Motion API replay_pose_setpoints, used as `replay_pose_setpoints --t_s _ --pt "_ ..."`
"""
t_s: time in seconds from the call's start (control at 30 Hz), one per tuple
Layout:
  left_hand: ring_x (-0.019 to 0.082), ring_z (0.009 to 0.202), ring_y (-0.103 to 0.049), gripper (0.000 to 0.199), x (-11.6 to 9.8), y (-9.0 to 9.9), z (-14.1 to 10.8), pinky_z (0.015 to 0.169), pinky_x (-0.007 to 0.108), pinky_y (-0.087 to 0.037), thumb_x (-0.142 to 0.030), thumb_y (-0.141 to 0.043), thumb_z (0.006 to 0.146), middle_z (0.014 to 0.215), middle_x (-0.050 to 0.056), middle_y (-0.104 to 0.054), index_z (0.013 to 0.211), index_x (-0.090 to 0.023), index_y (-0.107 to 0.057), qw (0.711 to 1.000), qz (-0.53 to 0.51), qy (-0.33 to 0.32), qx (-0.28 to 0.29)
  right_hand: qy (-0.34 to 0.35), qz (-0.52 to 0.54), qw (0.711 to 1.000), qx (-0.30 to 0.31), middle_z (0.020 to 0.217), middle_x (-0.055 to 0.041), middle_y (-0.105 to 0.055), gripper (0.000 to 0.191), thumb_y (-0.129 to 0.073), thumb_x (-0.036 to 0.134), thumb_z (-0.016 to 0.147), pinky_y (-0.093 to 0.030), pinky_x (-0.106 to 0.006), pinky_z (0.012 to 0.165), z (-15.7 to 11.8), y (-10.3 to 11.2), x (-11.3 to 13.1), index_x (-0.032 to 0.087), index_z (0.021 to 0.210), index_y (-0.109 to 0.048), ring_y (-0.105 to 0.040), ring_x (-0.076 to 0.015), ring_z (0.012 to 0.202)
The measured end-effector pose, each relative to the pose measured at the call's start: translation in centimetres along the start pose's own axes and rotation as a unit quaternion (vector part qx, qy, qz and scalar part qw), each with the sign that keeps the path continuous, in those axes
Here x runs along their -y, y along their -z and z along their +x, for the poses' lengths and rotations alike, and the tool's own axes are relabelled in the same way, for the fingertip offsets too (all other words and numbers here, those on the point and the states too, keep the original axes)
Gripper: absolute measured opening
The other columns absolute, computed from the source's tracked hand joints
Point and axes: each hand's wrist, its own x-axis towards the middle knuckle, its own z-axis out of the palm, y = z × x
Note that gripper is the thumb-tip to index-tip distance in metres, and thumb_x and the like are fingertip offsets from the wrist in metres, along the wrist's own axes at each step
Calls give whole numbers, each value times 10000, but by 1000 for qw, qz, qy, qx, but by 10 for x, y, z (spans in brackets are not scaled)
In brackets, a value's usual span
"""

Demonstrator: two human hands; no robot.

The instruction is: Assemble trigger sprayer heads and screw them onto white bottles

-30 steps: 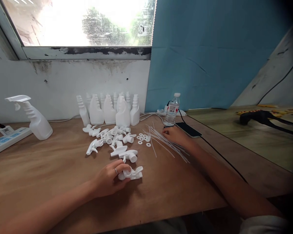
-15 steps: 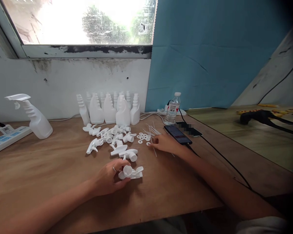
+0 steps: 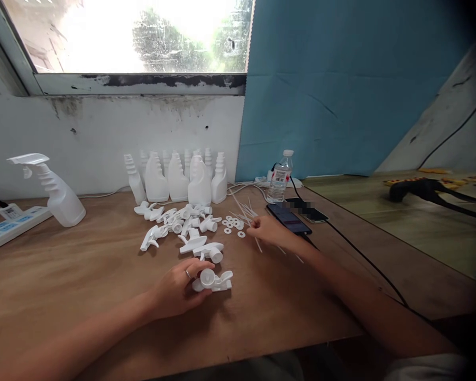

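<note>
My left hand (image 3: 182, 286) is closed round a white trigger spray head (image 3: 207, 278), whose round collar faces up just above the wood table. Further right, my right hand (image 3: 267, 230) has its fingers pinched together on thin white dip tubes (image 3: 248, 211); how many are between the fingertips is hidden. Beside those fingertips lie several flat white washers (image 3: 241, 234). A loose heap of white spray heads (image 3: 178, 225) sits beyond my left hand, with one spray head (image 3: 209, 251) closest to it.
Several white bottles (image 3: 178, 180) stand against the wall. At left are an assembled spray bottle (image 3: 65, 201) and a power strip (image 3: 24, 222). A phone (image 3: 287, 218), a second dark phone (image 3: 307, 209), a water bottle (image 3: 280, 182) and a black cable (image 3: 365, 259) lie around my right arm.
My right hand has shifted slightly right, away from the nearest washer, and its fingers have closed on the tubes, which have slid and turned. My left hand stays put with the spray head.
</note>
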Motion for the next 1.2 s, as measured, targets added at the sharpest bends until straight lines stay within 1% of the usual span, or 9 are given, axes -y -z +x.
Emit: replay_pose_setpoints --t_s 0.07,0.13,0.23,0.3,0.43,0.67,0.9,1.07,1.2 --pt "176 983 -619 424 1 -2 0 853 279 -512 -234 -606 860 1137 66 -625 1264 -246 -478 1000 -3 -3 0 38 65 997 -9 616 -23 -659 110 -468 260 794 -383 -196 419 -5 -4 11 184 717 -448 -568 -106 408" --pt "178 984 -617 412 2 -2 0 863 282 -508 -231 -606 860 1128 71 -624 1256 -235 -493 1000 -1 -7 1 100 181 978 13 762 -32 -697 110 -436 295 849 -470 -222 492 -13 -11 22 198 812 -401 -651 -132 510" --pt "180 954 -618 397 2 -2 2 843 280 -510 -227 -604 859 1087 76 -624 1245 -215 -509 1000 6 -9 3 210 387 895 75 811 -33 -698 200 -519 360 892 -549 -308 614 -27 -30 35 206 898 -392 -705 -177 626" --pt "175 917 -617 393 1 -1 4 816 274 -512 -221 -601 858 1049 75 -622 1240 -203 -510 1000 10 -15 4 259 454 845 115 856 -42 -698 233 -572 361 902 -562 -347 688 -37 -45 41 202 922 -403 -718 -188 705" --pt "154 803 -600 393 0 0 4 737 256 -507 -213 -606 848 971 72 -615 1228 -177 -507 999 20 -27 -4 281 500 796 194 940 -48 -680 233 -603 326 917 -559 -382 774 -50 -64 48 196 933 -411 -707 -179 831" --pt "152 804 -595 391 0 0 4 704 238 -497 -226 -593 854 975 67 -607 1235 -190 -517 1000 8 -13 6 268 467 816 211 946 -38 -651 231 -593 345 928 -527 -351 826 -57 -67 50 197 922 -415 -666 -136 880" --pt "138 751 -583 379 -2 0 5 694 241 -502 -228 -603 849 966 63 -609 1217 -182 -526 1000 15 -3 4 290 401 852 169 936 -37 -600 149 -528 302 948 -507 -321 810 -62 -65 55 195 923 -428 -620 -121 850" --pt "153 777 -599 336 -3 -2 4 717 254 -518 -240 -619 839 962 78 -621 1158 -162 -546 999 25 -19 -14 340 232 902 134 841 -22 -615 48 -519 167 893 -468 -220 648 -59 -52 70 175 938 -506 -591 -108 747" --pt "171 855 -625 281 -4 -1 5 775 261 -529 -248 -614 845 1038 97 -634 1109 -163 -567 1000 21 -11 -3 388 100 906 138 753 -5 -626 65 -536 152 872 -431 -199 600 -53 -43 85 153 908 -590 -556 -95 657"
